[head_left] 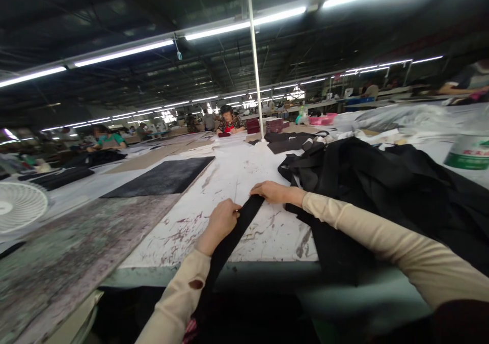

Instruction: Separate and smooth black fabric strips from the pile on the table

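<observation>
A long black fabric strip (237, 228) runs from the table's front edge up toward the middle of the stained white table (237, 181). My left hand (221, 221) is closed, pinching the strip's left edge. My right hand (275, 191) lies on the strip's far end, fingers curled over it and pressing it to the table. Both arms wear beige sleeves. A large heap of black fabric (382, 181) lies just right of my right forearm.
A dark rectangular mat (164, 177) lies at the left. A white fan (19, 206) sits at the far left. A white pole (255, 63) rises from the table. A green-labelled container (468, 153) stands at right. Other people work at tables behind.
</observation>
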`<state>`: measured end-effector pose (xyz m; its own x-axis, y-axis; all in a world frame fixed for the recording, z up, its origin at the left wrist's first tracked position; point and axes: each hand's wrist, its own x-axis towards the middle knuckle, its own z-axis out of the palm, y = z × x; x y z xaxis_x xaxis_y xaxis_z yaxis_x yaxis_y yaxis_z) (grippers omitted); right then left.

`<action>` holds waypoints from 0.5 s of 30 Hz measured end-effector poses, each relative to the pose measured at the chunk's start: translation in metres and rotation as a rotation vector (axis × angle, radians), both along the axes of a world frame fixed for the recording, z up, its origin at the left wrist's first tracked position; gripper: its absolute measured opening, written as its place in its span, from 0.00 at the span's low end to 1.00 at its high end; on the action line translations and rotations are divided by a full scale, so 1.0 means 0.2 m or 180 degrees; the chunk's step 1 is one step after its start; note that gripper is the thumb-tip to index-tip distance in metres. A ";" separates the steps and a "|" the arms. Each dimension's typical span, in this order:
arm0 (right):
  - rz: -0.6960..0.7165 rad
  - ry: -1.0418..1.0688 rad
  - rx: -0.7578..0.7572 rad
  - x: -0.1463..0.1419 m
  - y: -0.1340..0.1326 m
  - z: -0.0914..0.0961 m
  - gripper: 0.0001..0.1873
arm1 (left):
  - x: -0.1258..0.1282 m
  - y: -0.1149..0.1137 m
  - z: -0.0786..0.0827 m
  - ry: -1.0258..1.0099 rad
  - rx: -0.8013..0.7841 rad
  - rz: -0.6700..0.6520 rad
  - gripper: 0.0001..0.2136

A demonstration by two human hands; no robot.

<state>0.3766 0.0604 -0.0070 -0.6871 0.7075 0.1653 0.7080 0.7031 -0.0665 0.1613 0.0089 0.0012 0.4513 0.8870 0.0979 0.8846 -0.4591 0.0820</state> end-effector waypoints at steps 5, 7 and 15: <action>0.0252 -0.0018 -0.0157 0.04 0.04 -0.03 0.32 | -0.12 -0.16 -0.02 -0.0060 0.0107 0.0025 0.15; 0.0344 -0.0058 -0.0238 0.05 0.05 -0.04 0.36 | -0.13 -0.20 -0.03 -0.0015 0.0250 0.0062 0.17; 0.0257 -0.0351 -0.0675 0.03 -0.03 0.05 0.36 | -0.16 -0.29 -0.01 0.0201 0.0213 0.0083 0.19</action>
